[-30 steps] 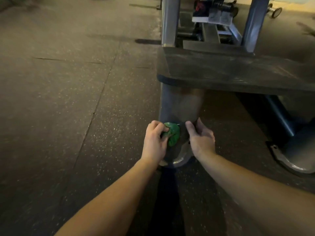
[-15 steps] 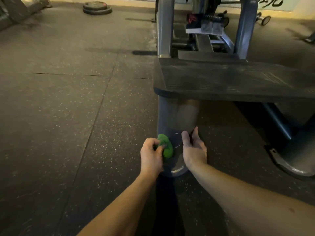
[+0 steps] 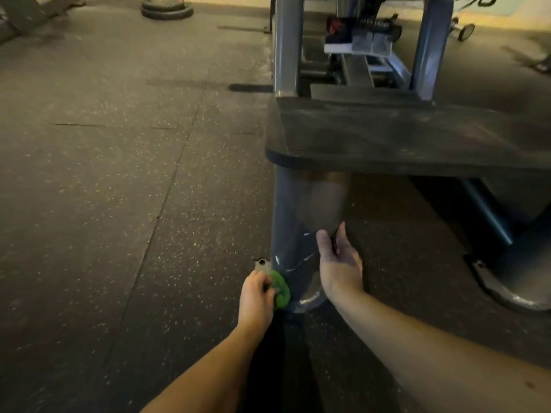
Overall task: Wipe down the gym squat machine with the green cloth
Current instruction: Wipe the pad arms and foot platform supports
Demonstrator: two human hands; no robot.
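Our left hand (image 3: 256, 296) grips the bunched green cloth (image 3: 281, 289) against the machine leg (image 3: 298, 210); our right hand (image 3: 340, 263) rests open on it. The bolt tab (image 3: 261, 264) just beyond the left knuckles may snag the cloth.

Dark speckled rubber floor (image 3: 119, 204), dim light

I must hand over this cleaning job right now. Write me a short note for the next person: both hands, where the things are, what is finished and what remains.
Left hand grips the bunched green cloth, pressed against the lower left side of the squat machine's grey front leg, near its foot.
Right hand is open, thumb and fingers resting on the leg's right side.
Done: the wipe is at the bottom of this leg; what else is clean cannot be told.
Left: likely the dark footplate, the uprights and the other leg.
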